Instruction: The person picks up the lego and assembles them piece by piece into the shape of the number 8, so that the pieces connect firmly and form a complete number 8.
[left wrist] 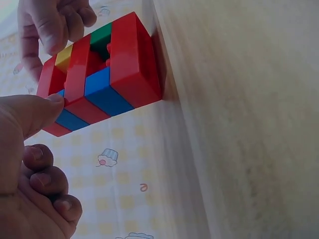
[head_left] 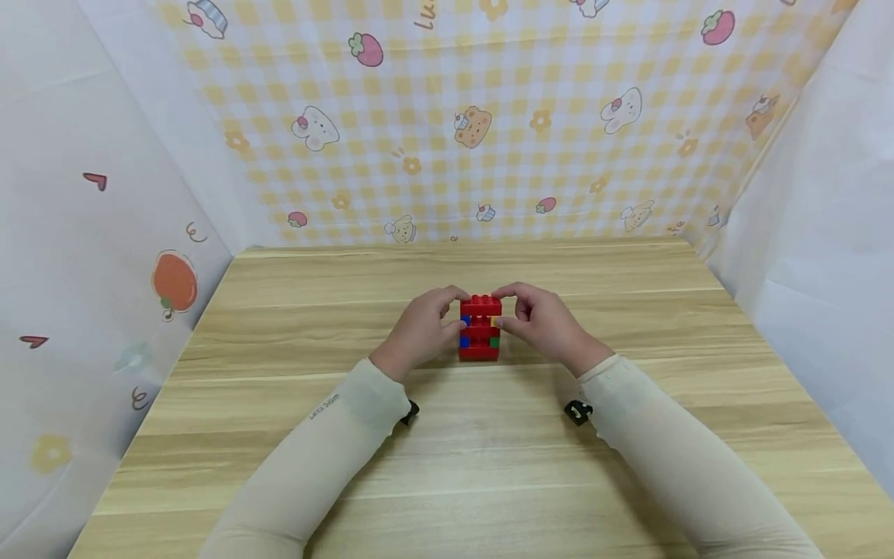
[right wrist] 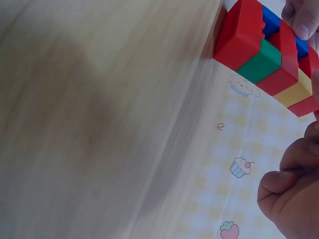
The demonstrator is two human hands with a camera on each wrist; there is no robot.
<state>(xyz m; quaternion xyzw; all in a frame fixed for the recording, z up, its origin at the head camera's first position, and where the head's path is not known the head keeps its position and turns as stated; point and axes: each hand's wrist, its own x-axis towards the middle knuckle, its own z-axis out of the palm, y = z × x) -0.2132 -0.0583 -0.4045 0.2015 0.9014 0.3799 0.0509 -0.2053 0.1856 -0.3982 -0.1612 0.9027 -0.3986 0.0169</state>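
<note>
A small tower of toy building bricks (head_left: 479, 332) stands upright on the wooden table. Three long red bricks (left wrist: 123, 57) make its bottom, middle and top layers. Between them on the left side sit two small blue bricks (left wrist: 104, 92); on the right are a green brick (right wrist: 259, 62) below and a yellow brick (right wrist: 295, 90) above. Gaps show between these side bricks. My left hand (head_left: 422, 322) holds the tower's upper left, index finger at the top and thumb near the upper blue brick. My right hand (head_left: 548, 322) pinches the upper right, its thumb by the yellow brick.
The wooden table (head_left: 482, 458) reaches back to a yellow-checked cloth (head_left: 447, 178) with printed cartoons. White cloth hangs along the left side (head_left: 91, 310) and the right side (head_left: 831, 256). A small black device (head_left: 577, 412) shows beneath the right cuff.
</note>
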